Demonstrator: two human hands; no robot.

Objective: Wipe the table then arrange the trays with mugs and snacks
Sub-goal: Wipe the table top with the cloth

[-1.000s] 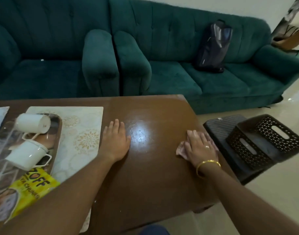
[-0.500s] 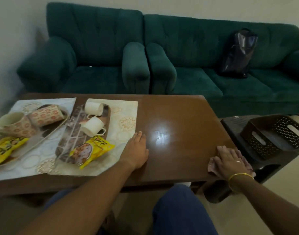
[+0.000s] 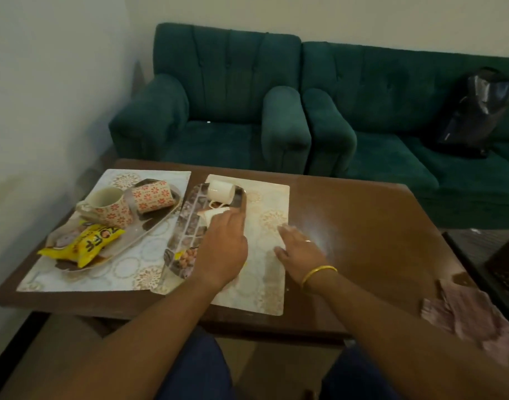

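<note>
On the brown table [image 3: 371,226] two pale placemats carry two trays. The left tray [image 3: 158,219] holds two flower-patterned mugs [image 3: 110,207], one lying on its side, and a yellow snack packet [image 3: 84,246]. The right tray [image 3: 184,229] holds a tipped white mug [image 3: 221,190], a second white mug [image 3: 211,216] and a snack packet [image 3: 186,255], both mostly hidden. My left hand [image 3: 223,246] lies over this tray, fingers reaching the second mug. Spread flat, my right hand [image 3: 301,246] rests on the right placemat's [image 3: 264,278] edge. The pink cloth [image 3: 467,316] lies alone on the table's near right corner.
Green sofas [image 3: 227,105] stand close behind the table, with a black bag [image 3: 475,116] on the right seat. A black perforated basket [image 3: 507,269] sits on a stool at the table's right end. A wall runs along the left.
The view has swung left. My right hand left the cloth at the table's corner and moved to the placemat. My left hand moved from the bare tabletop onto the right tray.
</note>
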